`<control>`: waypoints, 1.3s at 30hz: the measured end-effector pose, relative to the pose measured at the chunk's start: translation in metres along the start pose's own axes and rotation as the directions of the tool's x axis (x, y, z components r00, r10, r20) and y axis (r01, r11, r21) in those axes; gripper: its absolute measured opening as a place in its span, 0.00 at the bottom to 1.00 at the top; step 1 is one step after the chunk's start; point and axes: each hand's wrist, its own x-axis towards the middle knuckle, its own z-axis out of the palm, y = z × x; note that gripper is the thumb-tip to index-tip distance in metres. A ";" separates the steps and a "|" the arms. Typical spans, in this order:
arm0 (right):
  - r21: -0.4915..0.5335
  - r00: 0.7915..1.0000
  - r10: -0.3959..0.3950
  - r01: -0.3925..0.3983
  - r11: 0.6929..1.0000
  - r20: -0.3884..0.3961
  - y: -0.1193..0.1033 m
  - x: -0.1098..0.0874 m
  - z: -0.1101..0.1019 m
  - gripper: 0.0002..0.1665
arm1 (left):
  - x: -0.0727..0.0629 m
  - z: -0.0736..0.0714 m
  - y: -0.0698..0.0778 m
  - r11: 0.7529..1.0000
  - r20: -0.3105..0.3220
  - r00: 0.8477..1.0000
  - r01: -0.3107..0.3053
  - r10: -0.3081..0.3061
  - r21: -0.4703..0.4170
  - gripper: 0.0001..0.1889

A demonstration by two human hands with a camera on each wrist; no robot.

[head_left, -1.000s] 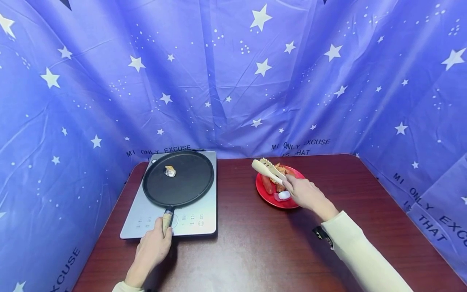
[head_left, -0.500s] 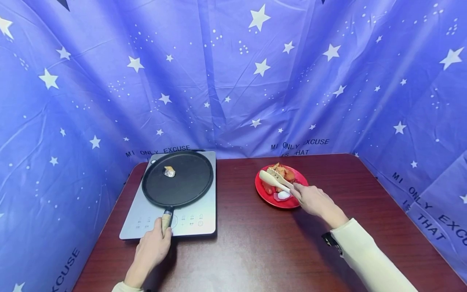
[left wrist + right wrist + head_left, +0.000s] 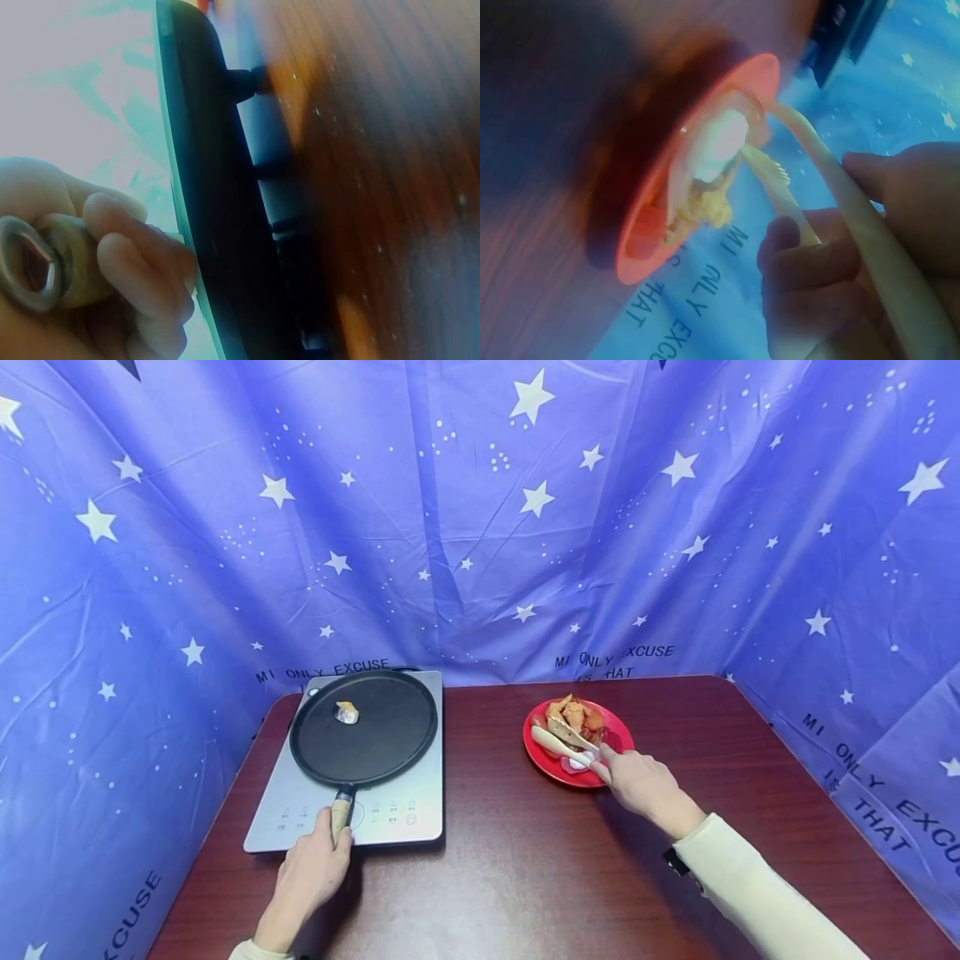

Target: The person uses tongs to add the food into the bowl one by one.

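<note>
On the left, my left hand [image 3: 311, 870] grips the handle [image 3: 341, 815] of a round flat black frying pan [image 3: 375, 747]. A small piece of food [image 3: 347, 713], browned with a silvery side, lies in the pan. My right hand [image 3: 647, 787] holds cream-coloured food tongs [image 3: 560, 747] over a red plate [image 3: 529, 753]. Both tong arms are spread, their tips low at the heaped food [image 3: 573, 714]. A white, pinkish-edged piece [image 3: 724, 142] sits at the near side of the plate. Whether the tips touch anything is hard to tell.
The pan rests on a silver induction cooker [image 3: 272, 828] with touch controls. Both cooker and plate stand on a dark red wooden table [image 3: 495, 860]. A blue star-patterned curtain [image 3: 480, 527] hangs around the back and sides.
The tongs have come down from above the far left of the plate toward its food. My right hand shifted right, then slightly back left. The left hand and pan stay put.
</note>
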 end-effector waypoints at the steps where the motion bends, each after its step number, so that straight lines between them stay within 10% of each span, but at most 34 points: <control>1: -0.013 1.000 -0.005 0.005 1.000 -0.006 -0.001 0.000 0.002 0.22 | 0.000 0.000 0.000 1.000 0.003 1.000 0.003 -0.003 -0.001 0.24; 39: 0.006 0.992 -0.101 0.102 0.995 -0.071 0.014 -0.002 0.011 0.20 | -0.001 -0.002 0.002 1.000 -0.001 1.000 -0.010 0.010 -0.013 0.24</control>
